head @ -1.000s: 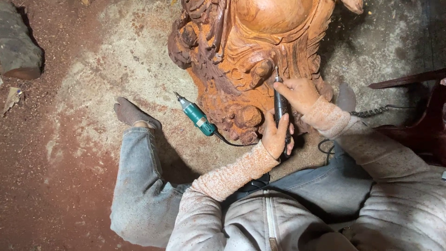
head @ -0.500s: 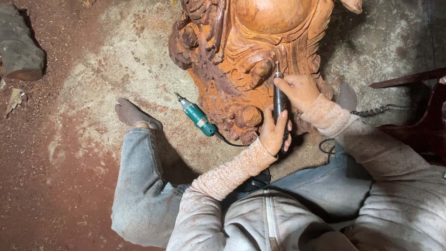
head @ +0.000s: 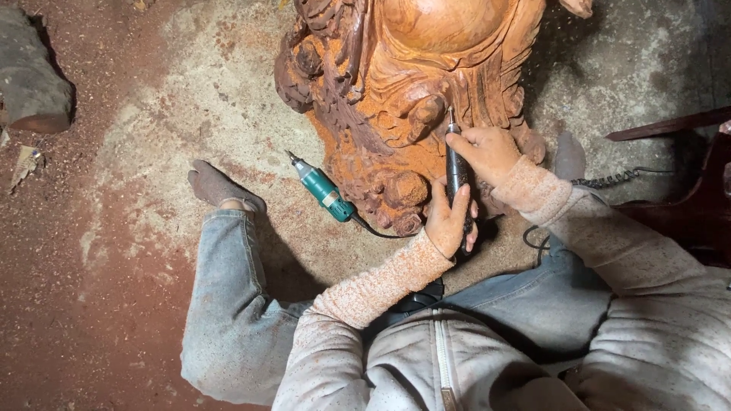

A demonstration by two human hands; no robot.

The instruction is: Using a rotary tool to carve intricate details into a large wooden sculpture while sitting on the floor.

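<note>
We look down from above at our own two hands working on a large reddish-brown carved wooden sculpture (head: 411, 99) that stands on a dusty floor (head: 175, 99) strewn with pale sawdust. Our right hand (head: 487, 152) grips the upper part of a slim black pen-shaped rotary carving tool (head: 456, 179), fingers wrapped round it, with its thin metal tip touching a carved fold low on the sculpture. Our left hand (head: 449, 221) clasps the lower end of the same tool, fingers curled about its barrel, just beside the base of the carving. Both sleeves are pale knit, dusted with reddish powder.

A second tool, a teal and silver handheld grinder (head: 324, 190), lies on the floor to the left, touching the foot of the sculpture, its black cord running off under the carving. Our left foot in a grey sock (head: 221, 189) rests on the sawdust near it, the leg in blue jeans. A grey stone block (head: 30, 76) sits well apart at the upper left.
</note>
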